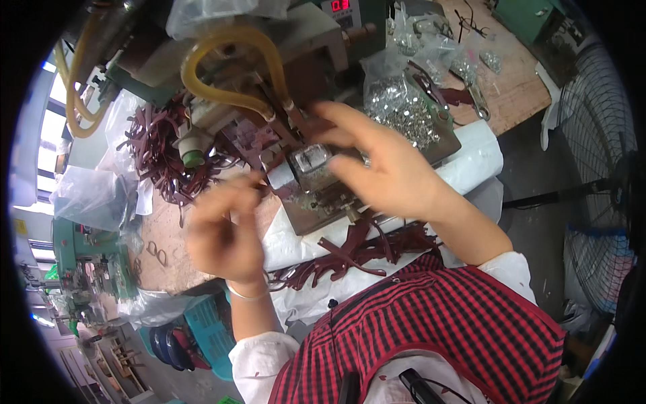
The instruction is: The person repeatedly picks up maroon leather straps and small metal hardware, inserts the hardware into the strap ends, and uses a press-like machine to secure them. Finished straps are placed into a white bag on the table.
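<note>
My right hand [393, 168] reaches in over the right side of a bench machine [306, 50]. Its thumb and fingers are apart, with blurred tips beside a small clear block [310, 159] on the machine's work area. I see nothing held between them. My left hand [225, 232] is in front and to the left of that block, curled and smeared by motion. Whether it holds anything cannot be made out. Yellow tubing [235, 37] loops down to the metal parts just behind the block. Dark red straps [353, 256] lie along the near table edge, below both hands.
A pile of dark red straps [171, 151] sits left of the machine. Small silvery metal pieces [407, 114] are heaped at right, near pliers [478, 101] and plastic bags [404, 34]. A fan [599, 168] stands far right. A turquoise crate [210, 333] is below the table.
</note>
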Motion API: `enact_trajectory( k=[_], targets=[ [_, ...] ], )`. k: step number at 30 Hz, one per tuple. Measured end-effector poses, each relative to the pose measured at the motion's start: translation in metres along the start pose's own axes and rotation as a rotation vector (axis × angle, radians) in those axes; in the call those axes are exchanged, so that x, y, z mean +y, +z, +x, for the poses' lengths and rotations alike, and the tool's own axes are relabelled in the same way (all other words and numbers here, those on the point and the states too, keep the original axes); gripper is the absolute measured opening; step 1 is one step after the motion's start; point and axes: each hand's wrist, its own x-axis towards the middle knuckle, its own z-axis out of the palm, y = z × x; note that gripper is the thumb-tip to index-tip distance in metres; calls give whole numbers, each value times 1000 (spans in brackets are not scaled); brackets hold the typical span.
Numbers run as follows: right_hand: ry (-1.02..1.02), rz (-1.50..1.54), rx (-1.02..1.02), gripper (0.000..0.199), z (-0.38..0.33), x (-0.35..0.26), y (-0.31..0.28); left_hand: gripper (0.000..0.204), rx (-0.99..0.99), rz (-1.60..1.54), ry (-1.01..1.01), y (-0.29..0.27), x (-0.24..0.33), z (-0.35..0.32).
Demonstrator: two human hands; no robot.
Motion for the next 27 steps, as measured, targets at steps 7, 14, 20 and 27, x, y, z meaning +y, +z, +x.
enact_trajectory(
  k=[7,14,20,27],
  targets=[
    [-80,-1012,418,18,-12,125,-59,26,-301,368,465,43,14,-13],
    [-34,-727,542,12,5,131,-66,31,-235,328,592,46,-18,-17],
    [-113,-652,551,16,12,134,-64,25,-157,316,561,45,-20,-25],
    [-1,-291,600,16,-19,156,-86,43,162,407,92,22,-45,-95]
  ],
)
